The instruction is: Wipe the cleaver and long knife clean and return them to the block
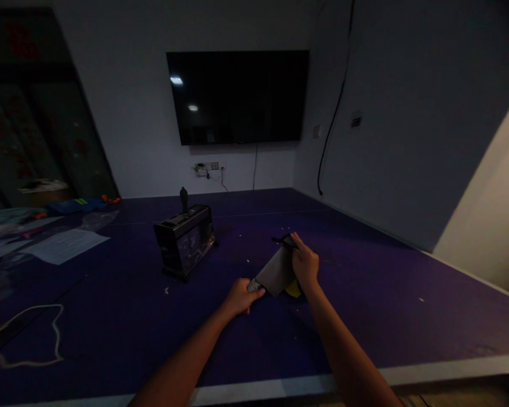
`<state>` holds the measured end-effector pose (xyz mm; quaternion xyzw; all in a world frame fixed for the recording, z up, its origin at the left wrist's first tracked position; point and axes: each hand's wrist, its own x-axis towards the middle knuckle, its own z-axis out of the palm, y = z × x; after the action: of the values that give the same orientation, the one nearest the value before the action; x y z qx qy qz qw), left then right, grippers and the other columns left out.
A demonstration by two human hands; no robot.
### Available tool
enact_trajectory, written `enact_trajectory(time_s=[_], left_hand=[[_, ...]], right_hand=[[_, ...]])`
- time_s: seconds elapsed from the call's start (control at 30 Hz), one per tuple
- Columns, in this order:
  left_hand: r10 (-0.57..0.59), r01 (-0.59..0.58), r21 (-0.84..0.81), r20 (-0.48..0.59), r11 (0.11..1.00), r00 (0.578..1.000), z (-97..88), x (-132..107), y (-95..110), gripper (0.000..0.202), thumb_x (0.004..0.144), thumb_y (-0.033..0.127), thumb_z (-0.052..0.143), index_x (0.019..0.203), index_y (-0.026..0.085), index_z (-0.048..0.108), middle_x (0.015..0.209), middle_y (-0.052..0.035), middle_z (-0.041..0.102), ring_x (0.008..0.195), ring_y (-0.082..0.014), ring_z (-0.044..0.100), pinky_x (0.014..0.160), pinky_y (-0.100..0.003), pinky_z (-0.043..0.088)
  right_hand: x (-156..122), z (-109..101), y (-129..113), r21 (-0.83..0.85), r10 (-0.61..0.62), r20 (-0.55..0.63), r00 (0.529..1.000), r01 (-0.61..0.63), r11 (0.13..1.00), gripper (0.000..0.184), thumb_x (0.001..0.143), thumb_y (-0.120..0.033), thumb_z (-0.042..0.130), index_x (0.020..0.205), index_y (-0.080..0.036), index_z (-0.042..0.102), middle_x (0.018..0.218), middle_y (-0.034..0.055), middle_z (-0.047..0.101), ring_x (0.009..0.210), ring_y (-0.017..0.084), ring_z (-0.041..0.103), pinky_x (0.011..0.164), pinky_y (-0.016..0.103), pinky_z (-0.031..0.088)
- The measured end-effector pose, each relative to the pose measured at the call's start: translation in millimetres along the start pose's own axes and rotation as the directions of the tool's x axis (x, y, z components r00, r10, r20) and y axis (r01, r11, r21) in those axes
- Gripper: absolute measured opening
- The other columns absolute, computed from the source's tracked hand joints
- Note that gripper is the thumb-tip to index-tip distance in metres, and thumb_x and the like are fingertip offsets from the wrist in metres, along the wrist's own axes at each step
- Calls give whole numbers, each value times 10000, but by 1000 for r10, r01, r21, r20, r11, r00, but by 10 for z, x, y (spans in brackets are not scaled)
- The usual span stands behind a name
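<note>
A broad-bladed cleaver with a flat grey metal blade and a mottled grey handle (274, 273) is held just above or against the dark purple tabletop (385, 299), in front of the person; whether it touches the surface cannot be told. Its long axis runs diagonally, the handle end toward the lower left and the blade pointing away to the upper right. The left hand (238, 297) is wrapped around the handle, thumb laid along it near the blade. The right hand (305, 265) grasps a soft-looking black and yellow piece (293, 288) against the far end of the blade, covering that end.

To the left and farther back stands a black rectangular knife-block-like holder with a glossy side panel (195, 243), upright on short feet. One slim black handle (184, 198) sticks up from its top; whether the pale streaks on the panel are contents or reflections cannot be told.

Farther left lie printed white paper sheets (65, 246) and, nearer the person, a looping white cable (57, 328). A wide black television (241, 96) hangs on the wall beyond
</note>
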<state>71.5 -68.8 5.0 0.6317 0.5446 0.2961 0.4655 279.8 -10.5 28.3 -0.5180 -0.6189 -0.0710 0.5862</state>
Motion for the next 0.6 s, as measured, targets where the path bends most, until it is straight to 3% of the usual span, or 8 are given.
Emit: enact_trajectory(time_s=[0.13, 0.23, 0.3, 0.4, 0.5, 0.57, 0.6], left_hand=[[3, -8, -114, -39, 993, 999, -34, -127, 159, 360, 696, 481, 600, 617, 191, 402, 367, 81, 401, 275, -84, 403, 325, -181, 259], [47, -69, -156, -143, 985, 989, -267, -232, 446, 359, 745, 484, 538, 594, 190, 399, 374, 71, 398, 278, -81, 397, 342, -190, 289], [101, -115, -34, -291, 993, 951, -580, -307, 742, 346, 760, 450, 538, 579, 184, 411, 374, 62, 401, 287, -79, 401, 353, -190, 295], [143, -61, 188, -455, 980, 879, -1220, -446, 1326, 296, 732, 389, 607, 608, 175, 445, 412, 51, 441, 321, -84, 430, 379, -197, 318], [79, 110, 323, -520, 940, 850, -1889, -603, 1962, 260, 741, 340, 623, 633, 168, 461, 419, 50, 434, 343, -90, 428, 415, -216, 348], [5, 278, 438, -542, 855, 840, -2273, -691, 2313, 271, 726, 313, 651, 608, 154, 467, 422, 39, 437, 374, -93, 431, 447, -231, 366], [-16, 318, 500, -519, 805, 855, -2440, -723, 2448, 268, 728, 305, 655, 605, 141, 483, 429, 36, 435, 398, -85, 427, 475, -233, 380]], right_hand=[[-16, 11, 50, -29, 42, -66, 997, -44, 999, 546, 711, -117, 376, 1218, -213, 554, 1232, 50, 580, 1019, 186, 608, 869, 315, 471], [-15, 11, 136, -21, 196, -150, 969, -201, 979, 502, 726, -166, 371, 1180, -161, 588, 1111, 93, 650, 904, 207, 647, 791, 321, 494], [-14, 14, 170, -23, 256, -155, 954, -263, 965, 480, 737, -195, 369, 1147, -140, 612, 1029, 109, 681, 842, 216, 657, 748, 317, 497], [-16, 26, 150, -69, 263, -87, 961, -269, 961, 464, 742, -205, 378, 1127, -142, 629, 963, 110, 698, 796, 213, 658, 716, 299, 487], [-22, 41, 87, -123, 275, -18, 961, -275, 953, 452, 738, -195, 397, 1119, -161, 637, 919, 96, 706, 747, 199, 657, 672, 277, 478], [-26, 50, 56, -146, 291, 14, 957, -286, 947, 448, 738, -187, 404, 1120, -177, 638, 914, 86, 708, 729, 191, 655, 650, 267, 474], [-28, 54, 48, -155, 299, 25, 954, -292, 944, 446, 739, -185, 406, 1121, -183, 637, 912, 84, 708, 720, 189, 655, 640, 265, 472]])
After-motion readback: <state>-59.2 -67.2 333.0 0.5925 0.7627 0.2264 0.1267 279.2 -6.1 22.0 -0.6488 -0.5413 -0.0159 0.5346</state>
